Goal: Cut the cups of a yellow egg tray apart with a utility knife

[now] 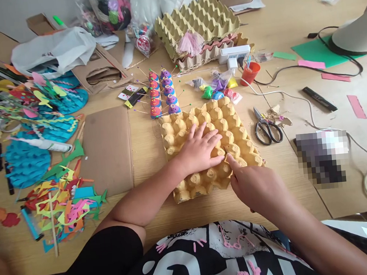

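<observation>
Steadily braced: a yellow egg tray under two hands

The egg tray (222, 124) lies on the desk (154, 215), directly before the person. The left hand (199, 151) rests flat across it, fingers spread, grasping nothing. The right hand (258, 184) points its index finger down just beside the left; its other fingers curl under, and whether they grip a tool cannot be told. Careful work here probably calls for even, light palm pressure that spares the bumps, with left fingers clear of the right fingertip. The tray is dull yellow, with rows of rounded bumps and uneven edges.
</observation>
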The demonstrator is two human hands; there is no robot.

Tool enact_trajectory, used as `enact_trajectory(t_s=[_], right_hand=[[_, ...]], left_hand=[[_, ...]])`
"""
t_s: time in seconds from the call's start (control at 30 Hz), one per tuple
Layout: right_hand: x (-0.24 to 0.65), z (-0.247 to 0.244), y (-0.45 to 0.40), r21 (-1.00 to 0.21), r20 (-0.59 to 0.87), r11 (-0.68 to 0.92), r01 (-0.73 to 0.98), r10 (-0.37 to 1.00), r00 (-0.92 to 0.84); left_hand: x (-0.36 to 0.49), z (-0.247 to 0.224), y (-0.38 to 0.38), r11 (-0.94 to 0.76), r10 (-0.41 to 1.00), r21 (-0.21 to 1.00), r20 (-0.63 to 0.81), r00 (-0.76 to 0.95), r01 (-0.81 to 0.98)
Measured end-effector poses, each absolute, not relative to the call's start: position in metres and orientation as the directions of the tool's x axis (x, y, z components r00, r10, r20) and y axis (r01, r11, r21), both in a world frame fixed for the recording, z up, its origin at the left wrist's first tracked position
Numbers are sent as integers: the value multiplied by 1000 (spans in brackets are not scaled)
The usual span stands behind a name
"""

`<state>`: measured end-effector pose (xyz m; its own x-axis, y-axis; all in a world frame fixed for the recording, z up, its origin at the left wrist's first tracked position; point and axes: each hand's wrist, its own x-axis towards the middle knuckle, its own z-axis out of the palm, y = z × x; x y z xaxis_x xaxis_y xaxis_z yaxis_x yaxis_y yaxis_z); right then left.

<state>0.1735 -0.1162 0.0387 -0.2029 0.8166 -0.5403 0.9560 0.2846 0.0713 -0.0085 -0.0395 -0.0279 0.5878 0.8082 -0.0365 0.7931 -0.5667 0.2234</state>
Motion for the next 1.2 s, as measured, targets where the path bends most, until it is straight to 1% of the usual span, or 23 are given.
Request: enact_trajectory(t_s=[0.17,0.43,0.6,0.73,0.83,1.07,1.2], right_hand=[[178,37,-125,114,-563,295,949,806,-183],[171,36,-116,80,-545,277,958,816,-190],[180,34,-126,120,-552,293,949,814,-182],[176,38,-119,74,-552,290,954,809,-203],[170,40,-108,48,-563,260,965,805,-189],[178,33,-122,99,-549,294,951,813,-194],[176,34,-121,95,-550,294,951,812,-196]], left_hand=[[-8,-30,-40,-570,808,227,-23,589,790],[-8,-28,-39,-567,809,222,-35,587,793],[-8,-27,-40,-565,808,223,-43,587,794],[-8,-27,-40,-563,808,226,-48,587,795],[-8,-27,-39,-565,807,224,-50,588,794],[-8,-30,-40,-572,808,216,-15,588,791],[-9,-30,-40,-575,806,218,-15,592,788]])
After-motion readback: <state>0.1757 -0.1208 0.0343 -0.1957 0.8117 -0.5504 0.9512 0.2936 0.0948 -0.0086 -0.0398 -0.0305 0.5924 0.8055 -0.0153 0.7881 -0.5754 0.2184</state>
